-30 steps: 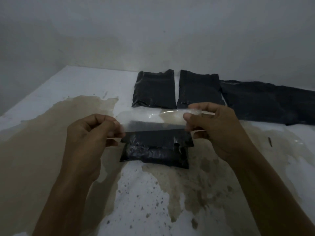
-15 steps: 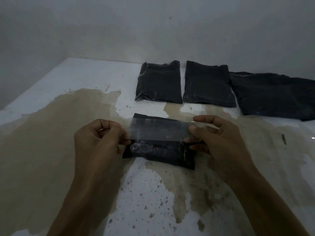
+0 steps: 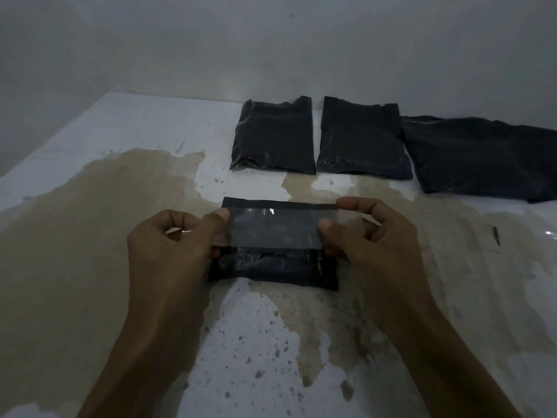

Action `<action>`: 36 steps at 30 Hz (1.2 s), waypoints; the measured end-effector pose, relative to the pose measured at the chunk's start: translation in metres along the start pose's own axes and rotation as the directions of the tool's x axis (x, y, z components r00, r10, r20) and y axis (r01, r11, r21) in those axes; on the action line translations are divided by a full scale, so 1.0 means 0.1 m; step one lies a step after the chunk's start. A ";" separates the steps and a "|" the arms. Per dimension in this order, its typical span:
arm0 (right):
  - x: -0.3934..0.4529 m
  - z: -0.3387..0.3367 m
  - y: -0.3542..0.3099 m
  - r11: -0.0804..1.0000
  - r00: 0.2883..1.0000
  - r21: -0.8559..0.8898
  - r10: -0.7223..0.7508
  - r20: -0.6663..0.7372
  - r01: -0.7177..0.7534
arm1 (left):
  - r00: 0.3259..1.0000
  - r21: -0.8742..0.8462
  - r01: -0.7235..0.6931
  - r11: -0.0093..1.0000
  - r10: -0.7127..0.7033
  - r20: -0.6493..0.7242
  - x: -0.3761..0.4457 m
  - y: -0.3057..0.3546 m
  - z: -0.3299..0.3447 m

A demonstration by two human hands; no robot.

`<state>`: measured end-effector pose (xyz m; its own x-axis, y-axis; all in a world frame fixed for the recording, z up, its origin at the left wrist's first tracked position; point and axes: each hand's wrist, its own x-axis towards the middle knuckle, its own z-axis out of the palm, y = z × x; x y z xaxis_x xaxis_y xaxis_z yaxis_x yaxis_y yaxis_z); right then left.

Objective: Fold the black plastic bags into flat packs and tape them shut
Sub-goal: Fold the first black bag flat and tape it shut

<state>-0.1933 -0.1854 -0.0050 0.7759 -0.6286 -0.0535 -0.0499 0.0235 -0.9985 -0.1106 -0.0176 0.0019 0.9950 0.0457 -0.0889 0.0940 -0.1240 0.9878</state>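
A folded black plastic bag [image 3: 271, 270] lies flat on the stained white table [image 3: 120, 140], in the middle. Stretched across and just above it is a wide strip of clear tape [image 3: 274, 226]. My left hand [image 3: 171, 245] pinches the tape's left end between thumb and fingers. My right hand [image 3: 370, 236] pinches the right end. Whether the tape touches the bag I cannot tell. The tape covers the bag's upper half; its lower half shows below.
Two folded black packs [image 3: 272, 137] [image 3: 361, 140] lie side by side at the back near the wall. An unfolded black bag [image 3: 482, 155] spreads to their right. A small dark stick [image 3: 495, 235] lies at the right. Brown stains cover much of the tabletop.
Both hands have brought the stretched tape down from above the bag's far edge to lie across the bag's upper half.
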 end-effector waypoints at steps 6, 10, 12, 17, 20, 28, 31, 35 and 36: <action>-0.02 -0.02 0.06 1.000 1.000 -0.006 -0.022 -0.011 0.022 | 0.998 0.138 -0.061 0.989 0.060 0.006 0.01 -0.07 -0.01; -0.04 -0.02 0.08 0.996 0.998 -0.070 -0.064 -0.007 0.063 | 0.997 0.126 -0.068 0.990 0.063 0.044 0.00 -0.06 -0.04; -0.05 -0.02 0.09 0.993 0.996 -0.078 -0.086 0.006 0.086 | 0.993 0.145 -0.091 0.985 0.078 0.090 -0.01 -0.04 -0.08; -0.07 -0.04 0.09 0.986 0.991 -0.108 -0.123 0.047 0.127 | 0.981 0.170 -0.111 0.979 0.081 0.174 -0.02 0.01 -0.14; -0.07 -0.05 0.09 0.980 0.988 -0.131 -0.147 0.039 0.150 | 0.979 0.196 -0.110 0.974 0.072 0.192 -0.02 0.01 -0.15; -0.07 -0.06 0.09 0.977 0.987 -0.144 -0.153 0.051 0.159 | 0.977 0.182 -0.104 0.978 0.066 0.203 -0.03 0.04 -0.16; -0.06 -0.06 0.11 0.971 0.985 -0.167 -0.169 0.035 0.172 | 0.981 0.157 -0.098 0.983 0.069 0.182 -0.03 0.04 -0.16; -0.05 -0.05 0.14 0.950 0.981 -0.245 -0.194 0.017 0.193 | 0.981 0.149 -0.094 0.984 0.066 0.185 -0.02 0.03 -0.16; -0.05 -0.05 0.15 0.944 0.979 -0.265 -0.201 0.018 0.199 | 0.981 0.146 -0.090 0.985 0.062 0.186 -0.03 0.03 -0.16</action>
<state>-0.2008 -0.1857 -0.0194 0.7811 -0.6065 0.1484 -0.0593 -0.3088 -0.9493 -0.1134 -0.0021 0.0073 0.9878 -0.1474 -0.0496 0.0079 -0.2715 0.9624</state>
